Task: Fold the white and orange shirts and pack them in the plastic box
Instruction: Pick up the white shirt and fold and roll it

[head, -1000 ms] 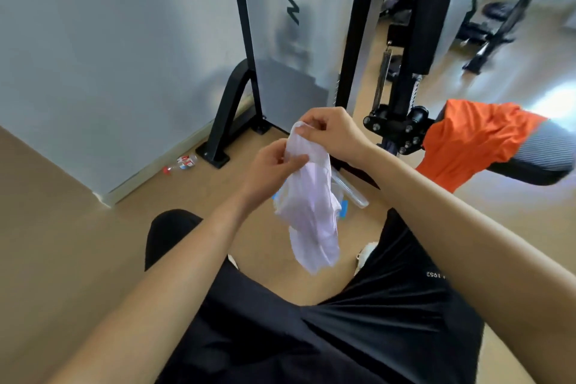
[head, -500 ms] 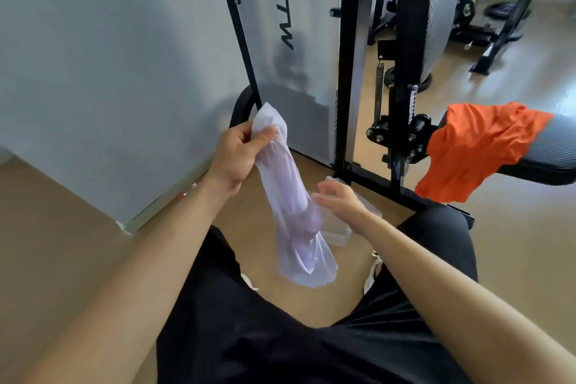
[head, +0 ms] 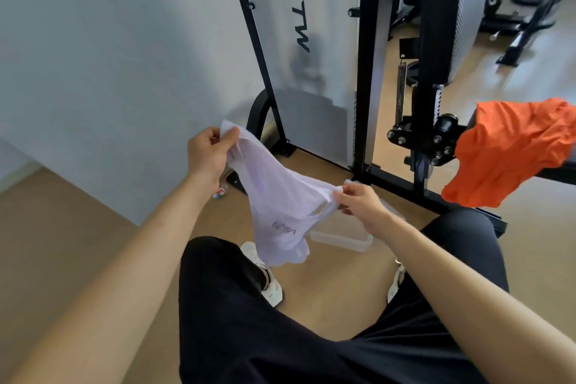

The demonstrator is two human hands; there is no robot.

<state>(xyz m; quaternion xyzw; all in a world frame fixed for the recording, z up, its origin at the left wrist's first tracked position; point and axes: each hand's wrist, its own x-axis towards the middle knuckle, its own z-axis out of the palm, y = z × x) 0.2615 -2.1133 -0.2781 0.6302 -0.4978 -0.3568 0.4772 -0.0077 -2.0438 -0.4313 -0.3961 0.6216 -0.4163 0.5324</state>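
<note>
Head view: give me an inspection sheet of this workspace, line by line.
Surface: tan floor; no table in view.
Job's things: white shirt held in the air, unfolded, stretched between both hands; orange shirt draped over a black padded bench; clear plastic box on the floor between the feet, partly hidden by the white shirt.
Clutter: a small bottle on the floor by the wall.
Hands: left hand pinches the shirt's upper edge; right hand grips its lower part.
Cables: nothing seen.
Surroundings: black gym machine frame, grey wall panel, more gym equipment at far right; black shorts and white shoes below.
</note>
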